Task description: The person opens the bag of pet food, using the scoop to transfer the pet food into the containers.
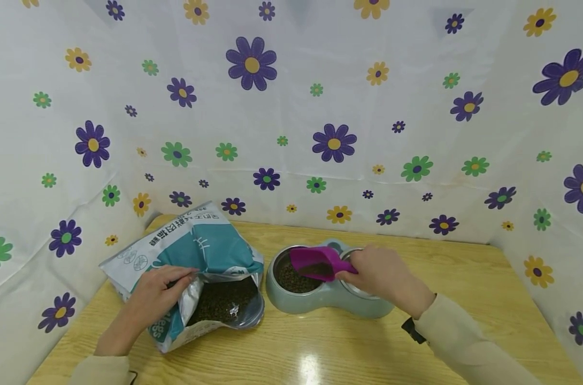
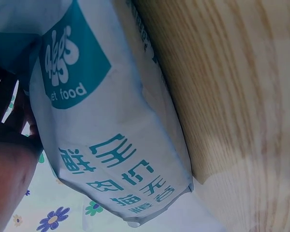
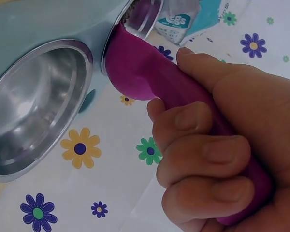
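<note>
My right hand (image 1: 385,275) grips a magenta scoop (image 3: 176,89) by its handle, fingers wrapped round it. Dark pellets lie in the scoop, which tilts over the left steel bowl (image 1: 278,267) of a pale green double feeder; brown pellets are in that bowl. The right steel bowl (image 3: 36,101) shows bare metal in the right wrist view. At the left, a teal and white pet food bag (image 1: 226,248) lies on its side, its mouth facing me and dark pellets inside. My left hand (image 1: 154,294) holds the upper edge of the bag's mouth between thumb and fingers.
The feeder's pale green base (image 1: 291,303) stands on a wood-grain table (image 1: 460,289), just right of the bag's mouth. White cloth (image 1: 291,107) printed with flowers hangs behind and along both sides of the table.
</note>
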Available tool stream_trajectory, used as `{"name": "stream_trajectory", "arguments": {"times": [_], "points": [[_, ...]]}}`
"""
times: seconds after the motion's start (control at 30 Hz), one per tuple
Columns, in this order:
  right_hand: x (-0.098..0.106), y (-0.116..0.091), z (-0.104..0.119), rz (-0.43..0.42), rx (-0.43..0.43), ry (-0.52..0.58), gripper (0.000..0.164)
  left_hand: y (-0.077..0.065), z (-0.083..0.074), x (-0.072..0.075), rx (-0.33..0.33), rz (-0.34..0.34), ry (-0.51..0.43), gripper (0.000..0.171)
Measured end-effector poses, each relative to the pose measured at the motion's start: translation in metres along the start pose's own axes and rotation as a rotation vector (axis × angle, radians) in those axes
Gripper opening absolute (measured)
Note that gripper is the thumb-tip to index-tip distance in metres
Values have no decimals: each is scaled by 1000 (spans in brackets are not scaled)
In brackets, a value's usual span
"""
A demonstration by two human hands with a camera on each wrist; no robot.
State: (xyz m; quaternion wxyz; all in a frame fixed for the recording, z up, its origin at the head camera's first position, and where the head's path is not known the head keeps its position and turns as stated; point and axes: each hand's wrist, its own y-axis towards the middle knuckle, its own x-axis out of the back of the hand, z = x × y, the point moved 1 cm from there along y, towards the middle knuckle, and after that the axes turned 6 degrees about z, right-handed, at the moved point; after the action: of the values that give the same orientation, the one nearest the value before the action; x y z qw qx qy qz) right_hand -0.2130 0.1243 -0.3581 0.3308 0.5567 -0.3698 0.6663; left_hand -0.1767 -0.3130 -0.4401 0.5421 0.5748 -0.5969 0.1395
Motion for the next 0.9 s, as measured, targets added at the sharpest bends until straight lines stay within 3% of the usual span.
{"name": "stream_trajectory", "arguments": {"times": [0.17, 0.5, 0.9], "points": [[-7, -2, 6, -72, 8, -80, 49, -1, 0, 1, 9, 6, 8, 24], [-15, -8, 24, -304, 55, -370, 54, -1, 0, 0, 5, 8, -1, 24], [-18, -12, 25, -389, 63, -412, 54, 0, 1, 0, 16, 14, 6, 23]]}}
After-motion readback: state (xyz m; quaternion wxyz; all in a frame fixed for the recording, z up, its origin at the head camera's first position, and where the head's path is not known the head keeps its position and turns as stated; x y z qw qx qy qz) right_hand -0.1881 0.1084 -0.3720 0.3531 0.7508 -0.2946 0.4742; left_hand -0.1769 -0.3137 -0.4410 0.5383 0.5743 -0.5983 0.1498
